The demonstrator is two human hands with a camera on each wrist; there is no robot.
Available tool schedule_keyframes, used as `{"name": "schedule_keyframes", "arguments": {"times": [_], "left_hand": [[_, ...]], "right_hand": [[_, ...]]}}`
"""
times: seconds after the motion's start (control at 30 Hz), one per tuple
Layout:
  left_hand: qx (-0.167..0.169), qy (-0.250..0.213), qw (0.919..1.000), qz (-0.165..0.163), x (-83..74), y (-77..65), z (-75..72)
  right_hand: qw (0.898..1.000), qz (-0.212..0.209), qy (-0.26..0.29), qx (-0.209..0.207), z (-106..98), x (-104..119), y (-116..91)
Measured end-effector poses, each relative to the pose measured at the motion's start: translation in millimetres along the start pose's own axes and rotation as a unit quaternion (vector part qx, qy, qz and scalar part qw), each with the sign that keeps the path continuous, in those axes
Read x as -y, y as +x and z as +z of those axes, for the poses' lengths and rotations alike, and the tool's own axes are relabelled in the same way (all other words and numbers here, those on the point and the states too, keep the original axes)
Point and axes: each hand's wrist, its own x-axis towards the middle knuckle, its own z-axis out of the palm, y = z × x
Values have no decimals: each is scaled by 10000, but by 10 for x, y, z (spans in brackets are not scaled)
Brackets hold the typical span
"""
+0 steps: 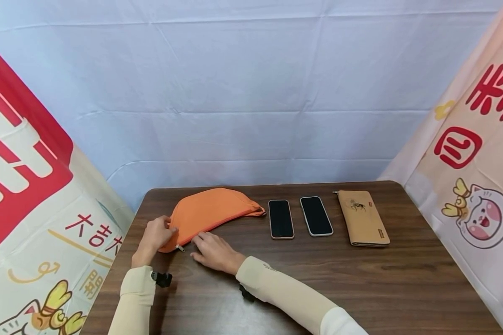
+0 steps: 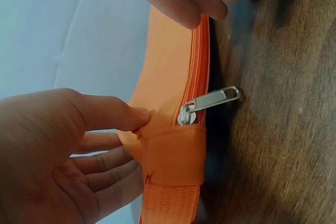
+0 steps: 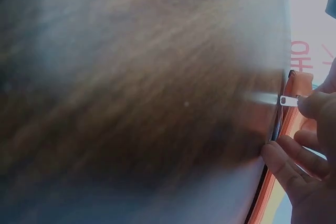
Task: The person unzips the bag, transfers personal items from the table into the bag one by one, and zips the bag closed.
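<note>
Nearest, at bottom edge: two cream sleeves (image 1: 291,291), each with a black wrist camera (image 1: 162,279), over a dark wood-grain table (image 1: 381,288). Left hand (image 1: 152,239), left of centre, pinches the end of an orange waist bag (image 1: 209,209); left wrist view shows the thumb on the near face, other fingers behind. Right hand (image 1: 217,253), lower centre, holds nothing; fingers loosely bent and a little apart, tips at the bag's zipped edge. Contact there: cannot tell from the head view. Metal zip pull (image 2: 215,98) sticks out beside left thumb, webbing strap (image 2: 170,203) below it in that view.

Bag lies left of centre, curved side toward top of frame. Right of it, in a row: pink-rimmed smartphone (image 1: 281,218), white-rimmed smartphone (image 1: 316,215), both screens dark; then tan zip wallet (image 1: 364,221) with dark print.

Farthest: creased pale cloth (image 1: 251,93) across the top, printed drapes (image 1: 423,186) either side.
</note>
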Motion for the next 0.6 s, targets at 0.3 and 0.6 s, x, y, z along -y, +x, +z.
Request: {"name": "schedule_keyframes", "arguments": {"times": [0.3,0.6], "left_hand": [[97,-176,9998,-41,-3,-22,1],[201,-376,9989,-169,-21,-29,1]], "right_hand": [[9995,2,-147,-287,54,26,28],[9990,-25,-253,-357,82,45,65]]}}
